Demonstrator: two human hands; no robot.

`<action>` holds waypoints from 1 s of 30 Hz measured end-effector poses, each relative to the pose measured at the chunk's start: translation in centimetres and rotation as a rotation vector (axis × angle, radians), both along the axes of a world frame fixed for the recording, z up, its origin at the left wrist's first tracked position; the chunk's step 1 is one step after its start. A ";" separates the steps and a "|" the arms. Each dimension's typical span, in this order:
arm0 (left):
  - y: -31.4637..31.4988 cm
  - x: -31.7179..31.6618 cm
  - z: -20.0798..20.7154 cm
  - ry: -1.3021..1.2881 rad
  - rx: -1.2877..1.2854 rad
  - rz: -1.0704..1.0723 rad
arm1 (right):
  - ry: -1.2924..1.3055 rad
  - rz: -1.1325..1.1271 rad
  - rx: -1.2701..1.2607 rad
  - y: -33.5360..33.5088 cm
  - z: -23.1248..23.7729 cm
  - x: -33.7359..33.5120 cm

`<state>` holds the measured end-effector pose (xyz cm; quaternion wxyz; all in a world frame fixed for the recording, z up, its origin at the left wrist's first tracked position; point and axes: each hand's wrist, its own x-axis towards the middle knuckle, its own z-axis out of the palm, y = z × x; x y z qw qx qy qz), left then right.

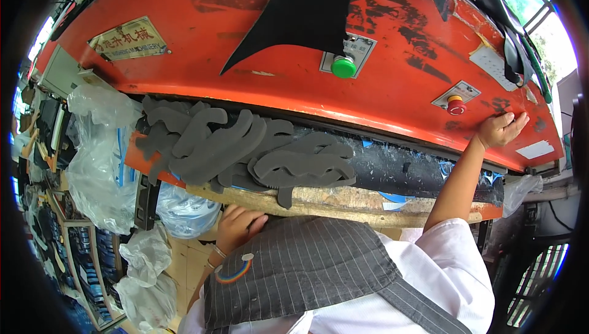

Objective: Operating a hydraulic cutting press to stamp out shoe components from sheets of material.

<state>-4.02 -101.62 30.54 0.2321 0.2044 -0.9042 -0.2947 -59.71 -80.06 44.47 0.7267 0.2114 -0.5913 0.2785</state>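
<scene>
My left hand [240,228] is low in front of the wooden edge strip [331,204], by my apron. Its fingers are curled; whatever they may hold is hidden. My right hand [500,131] lies against the right part of the red machine front [392,95], palm up, fingers loosely bent and a little apart, holding nothing. Left of it sits a red mushroom-shaped button [456,106]. Many curved dark grey foam pieces [224,144] lie heaped on the left half of the black work surface [399,171], some overhanging the wooden strip.
A green button [343,67] is mid-panel, partly beside a hanging black sheet [300,15]. Clear plastic bags [101,156] bulge at the left, near shelves [80,254] of dark pieces. Blue scraps [396,198] lie near the strip. More black material [515,33] hangs at the upper right.
</scene>
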 end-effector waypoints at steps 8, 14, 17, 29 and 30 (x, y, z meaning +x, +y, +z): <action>-0.6 -3.0 1.6 -0.048 -0.058 0.067 | -0.267 0.008 0.171 -0.5 -0.2 4.9; -0.2 -3.5 1.4 -0.077 -0.061 0.133 | -0.297 1.152 1.125 -8.0 -6.5 25.3; 0.2 -3.9 1.1 -0.098 -0.076 0.176 | -0.479 1.164 1.334 -9.7 -9.8 28.9; 0.2 -2.6 -1.5 -0.013 -0.085 0.211 | -0.824 0.875 1.653 -10.0 -11.7 30.2; 0.2 -2.4 -1.8 0.002 -0.077 0.192 | -0.871 0.860 1.633 -9.7 -12.4 30.4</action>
